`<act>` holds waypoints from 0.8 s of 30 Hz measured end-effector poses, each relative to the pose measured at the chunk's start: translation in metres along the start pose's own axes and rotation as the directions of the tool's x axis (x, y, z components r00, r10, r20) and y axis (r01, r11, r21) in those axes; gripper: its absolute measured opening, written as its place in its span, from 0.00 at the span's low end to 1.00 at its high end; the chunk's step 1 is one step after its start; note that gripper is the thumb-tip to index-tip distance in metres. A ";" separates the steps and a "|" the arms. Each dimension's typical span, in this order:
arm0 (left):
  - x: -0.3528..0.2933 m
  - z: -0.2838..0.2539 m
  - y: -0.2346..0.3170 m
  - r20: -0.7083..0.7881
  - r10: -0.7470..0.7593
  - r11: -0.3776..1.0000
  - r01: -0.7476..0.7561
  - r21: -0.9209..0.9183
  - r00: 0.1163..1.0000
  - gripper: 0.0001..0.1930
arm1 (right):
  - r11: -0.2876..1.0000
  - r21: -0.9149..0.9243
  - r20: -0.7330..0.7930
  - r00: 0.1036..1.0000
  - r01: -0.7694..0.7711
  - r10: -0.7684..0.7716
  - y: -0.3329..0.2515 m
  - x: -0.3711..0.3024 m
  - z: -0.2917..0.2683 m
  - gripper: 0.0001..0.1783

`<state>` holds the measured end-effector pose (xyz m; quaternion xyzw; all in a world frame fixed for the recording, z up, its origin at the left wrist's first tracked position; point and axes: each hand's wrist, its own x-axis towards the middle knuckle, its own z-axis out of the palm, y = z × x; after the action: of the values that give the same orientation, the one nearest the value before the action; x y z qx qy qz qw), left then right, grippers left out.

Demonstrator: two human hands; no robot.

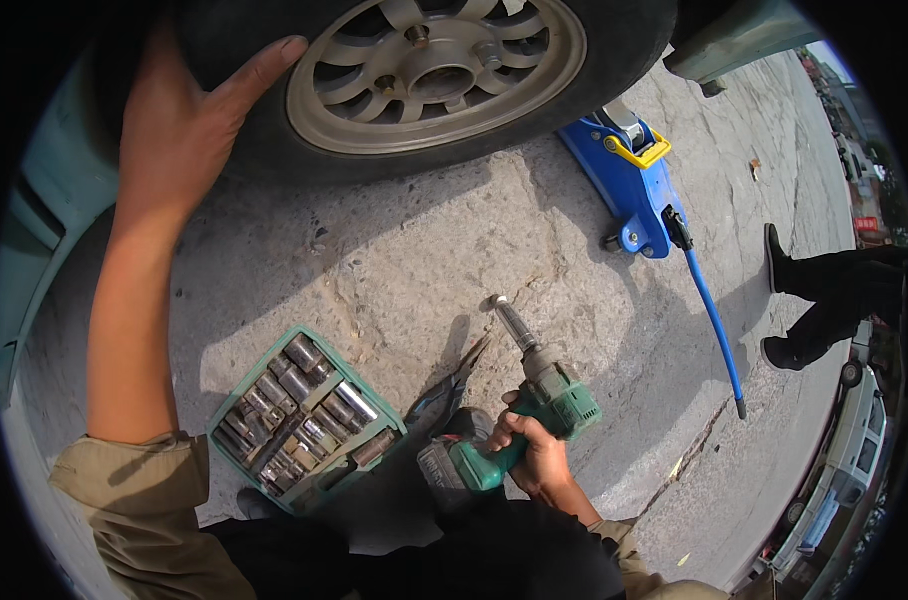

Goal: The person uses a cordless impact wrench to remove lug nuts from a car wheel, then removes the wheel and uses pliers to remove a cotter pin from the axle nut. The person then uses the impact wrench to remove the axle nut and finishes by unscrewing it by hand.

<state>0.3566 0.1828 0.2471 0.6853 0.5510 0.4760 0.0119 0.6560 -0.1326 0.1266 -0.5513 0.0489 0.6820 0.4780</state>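
Observation:
A car wheel (319, 165), with a black tire and a tan-grey spoked rim, stands at the top of the head view. My left hand (179, 130) grips its left side, the thumb stretched along the sidewall and the other fingers mostly lost in shadow. A green cordless impact wrench (559, 400) with a battery is in my right hand (534, 450), fingers wrapped round its handle. The long metal socket (515, 326) on its nose points up and away over the pavement, apart from the wheel. Lug nuts or studs (417, 36) show in the rim.
An open green case (217, 437) of metal sockets lies at lower left. Dark pliers-like tools (454, 385) lie beside it. A blue floor jack (642, 205) stands right of the wheel, its long handle (716, 325) reaching outward. At far right are a person's legs (824, 275) and a parked white vehicle (844, 465).

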 end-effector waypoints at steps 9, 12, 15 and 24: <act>-0.002 -0.009 0.048 0.040 -0.035 0.986 0.028 0.163 0.999 0.48 | 0.933 0.308 0.218 0.968 -0.188 0.124 0.029 0.019 -0.033 0.18; -0.001 -0.005 0.040 0.020 0.013 0.988 -0.016 0.151 1.000 0.42 | 0.973 0.181 0.104 0.987 -0.142 0.125 0.018 0.012 -0.018 0.18; 0.001 -0.002 0.036 -0.006 0.134 0.972 -0.130 0.196 0.991 0.35 | 0.944 0.290 0.215 0.972 -0.156 0.095 0.022 0.007 -0.022 0.17; -0.115 0.045 0.057 0.456 0.449 0.884 -0.308 -0.351 0.769 0.11 | 0.925 0.326 0.102 0.980 -0.195 0.171 0.033 0.014 -0.044 0.18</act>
<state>0.4361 0.0953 0.1793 0.8786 0.3095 0.3298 0.1533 0.6650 -0.1682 0.0828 -0.4302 0.1981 0.7247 0.5004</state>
